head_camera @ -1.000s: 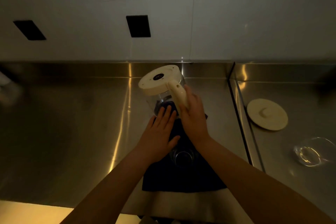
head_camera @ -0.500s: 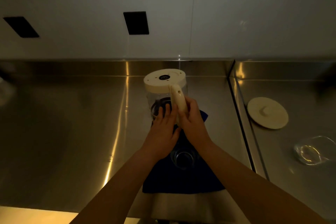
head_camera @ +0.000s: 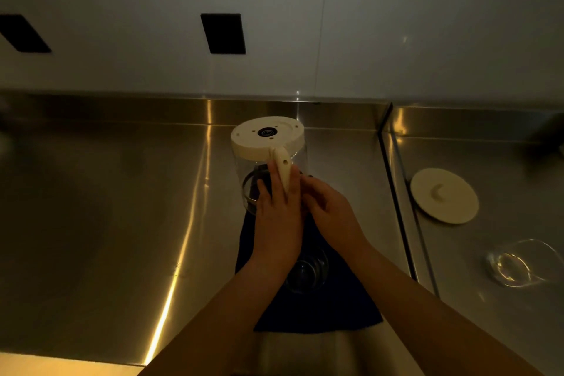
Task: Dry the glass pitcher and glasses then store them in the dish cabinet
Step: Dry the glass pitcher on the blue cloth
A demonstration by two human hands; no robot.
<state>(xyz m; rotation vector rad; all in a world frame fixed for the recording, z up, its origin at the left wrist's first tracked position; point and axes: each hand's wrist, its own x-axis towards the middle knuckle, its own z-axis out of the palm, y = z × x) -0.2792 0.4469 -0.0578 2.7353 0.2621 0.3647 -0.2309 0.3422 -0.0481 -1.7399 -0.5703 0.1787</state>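
Note:
The glass pitcher (head_camera: 268, 159) stands upside down on a dark blue cloth (head_camera: 320, 308), its cream base on top and its cream handle facing me. My left hand (head_camera: 277, 223) lies against the glass wall, with its fingers slipped under the handle on both sides. My right hand (head_camera: 329, 210) hovers just right of the handle with loosely curled fingers, holding nothing that I can see. A clear glass (head_camera: 306, 272) sits on the cloth near me, partly hidden under my left wrist. Another glass (head_camera: 515, 262) lies on its side at the far right.
The round cream lid (head_camera: 444, 200) rests on the right steel counter section (head_camera: 488, 314), past a raised seam. The left steel counter (head_camera: 106, 223) stretches out beside the cloth. A white tiled wall with two dark sockets rises behind.
My right hand has let go of the pitcher handle and drawn back to the right. My left hand has slid up the glass and under the handle. The pitcher now stands more upright.

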